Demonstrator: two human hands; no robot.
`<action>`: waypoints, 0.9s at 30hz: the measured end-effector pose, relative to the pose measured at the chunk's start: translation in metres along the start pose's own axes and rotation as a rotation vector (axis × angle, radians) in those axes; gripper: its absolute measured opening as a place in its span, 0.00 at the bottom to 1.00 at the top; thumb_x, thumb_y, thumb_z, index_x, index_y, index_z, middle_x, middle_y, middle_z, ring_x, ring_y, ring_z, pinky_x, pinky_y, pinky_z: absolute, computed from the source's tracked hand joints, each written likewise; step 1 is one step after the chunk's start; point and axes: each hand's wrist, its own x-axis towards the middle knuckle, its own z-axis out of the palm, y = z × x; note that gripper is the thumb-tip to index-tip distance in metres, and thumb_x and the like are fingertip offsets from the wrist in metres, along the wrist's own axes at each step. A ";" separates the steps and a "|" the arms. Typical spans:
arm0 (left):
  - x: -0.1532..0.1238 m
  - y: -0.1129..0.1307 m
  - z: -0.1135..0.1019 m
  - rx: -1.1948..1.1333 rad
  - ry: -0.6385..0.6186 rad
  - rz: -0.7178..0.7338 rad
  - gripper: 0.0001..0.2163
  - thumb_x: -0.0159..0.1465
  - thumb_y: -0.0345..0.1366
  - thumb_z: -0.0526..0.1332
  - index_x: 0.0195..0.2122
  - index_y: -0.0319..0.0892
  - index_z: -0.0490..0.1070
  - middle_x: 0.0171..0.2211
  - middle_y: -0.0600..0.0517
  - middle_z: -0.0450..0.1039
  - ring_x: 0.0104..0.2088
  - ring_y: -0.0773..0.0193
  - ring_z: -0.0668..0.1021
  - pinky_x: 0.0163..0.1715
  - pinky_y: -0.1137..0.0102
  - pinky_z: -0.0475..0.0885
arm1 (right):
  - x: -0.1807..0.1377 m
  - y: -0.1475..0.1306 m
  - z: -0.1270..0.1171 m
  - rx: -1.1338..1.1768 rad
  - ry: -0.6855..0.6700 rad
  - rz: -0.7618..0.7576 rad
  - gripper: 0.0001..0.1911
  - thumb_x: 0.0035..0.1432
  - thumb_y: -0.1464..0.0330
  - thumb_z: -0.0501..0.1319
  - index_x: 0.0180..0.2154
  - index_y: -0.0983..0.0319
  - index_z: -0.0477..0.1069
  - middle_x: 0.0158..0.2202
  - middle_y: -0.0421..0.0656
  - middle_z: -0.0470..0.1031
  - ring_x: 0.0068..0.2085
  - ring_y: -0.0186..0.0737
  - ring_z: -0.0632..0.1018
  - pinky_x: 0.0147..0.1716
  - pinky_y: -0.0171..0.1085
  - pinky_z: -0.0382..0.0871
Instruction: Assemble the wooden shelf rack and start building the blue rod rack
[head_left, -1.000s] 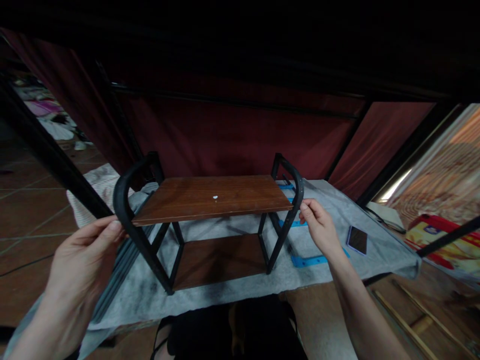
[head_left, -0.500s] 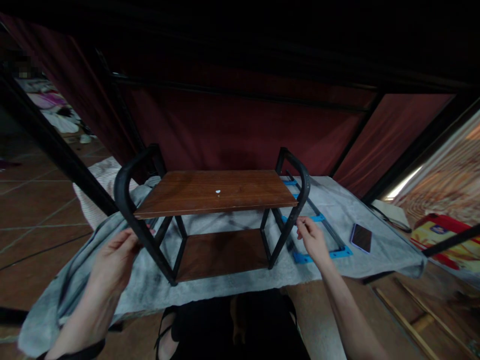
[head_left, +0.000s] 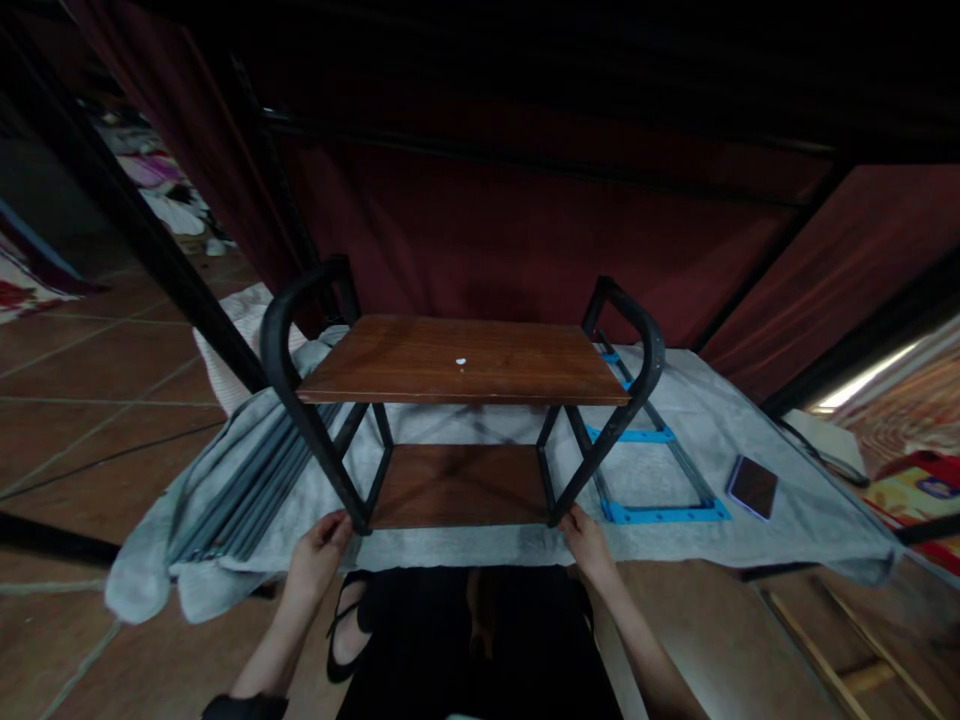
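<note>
A small two-tier shelf rack [head_left: 461,360] with brown wood-look boards and black metal tube sides stands upright on a grey cloth. My left hand [head_left: 321,555] is closed at its lower left front corner, thumb and fingers pinched against the black tube. At the lower right front corner, my right hand [head_left: 586,545] grips the foot of the frame in the same way. Parts of the fingertips on both sides are hidden behind the tubes. The lower board [head_left: 461,490] lies between the two hands.
Several grey tubes [head_left: 259,485] lie left of the rack on the cloth [head_left: 817,520]. To the right are a dark frame with blue connectors [head_left: 667,515] and a phone [head_left: 752,487]. Black bed-frame posts [head_left: 150,220] and a dark red curtain [head_left: 480,230] enclose the space.
Both my hands have moved down and inward from the rack's side tubes to its lower front corners. The view has shifted, and the grey tubes at left now show.
</note>
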 end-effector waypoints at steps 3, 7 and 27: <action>-0.004 -0.001 0.004 -0.049 -0.075 -0.017 0.22 0.44 0.57 0.64 0.26 0.41 0.75 0.21 0.50 0.72 0.24 0.60 0.72 0.24 0.68 0.67 | 0.001 0.003 0.001 -0.033 -0.015 0.015 0.14 0.58 0.59 0.51 0.35 0.57 0.71 0.30 0.46 0.78 0.34 0.49 0.80 0.35 0.41 0.70; -0.005 -0.008 0.009 -0.085 -0.035 -0.012 0.23 0.45 0.59 0.64 0.23 0.41 0.73 0.17 0.53 0.67 0.20 0.65 0.67 0.21 0.70 0.62 | 0.002 0.007 -0.001 -0.020 -0.048 -0.003 0.15 0.59 0.56 0.51 0.35 0.57 0.71 0.33 0.48 0.80 0.36 0.50 0.80 0.37 0.43 0.71; -0.006 -0.017 0.014 -0.258 -0.057 -0.063 0.19 0.44 0.53 0.68 0.23 0.42 0.68 0.20 0.54 0.67 0.23 0.66 0.69 0.24 0.71 0.65 | 0.014 0.004 -0.007 0.254 -0.307 0.227 0.17 0.54 0.52 0.55 0.25 0.58 0.63 0.20 0.37 0.65 0.20 0.33 0.66 0.17 0.33 0.59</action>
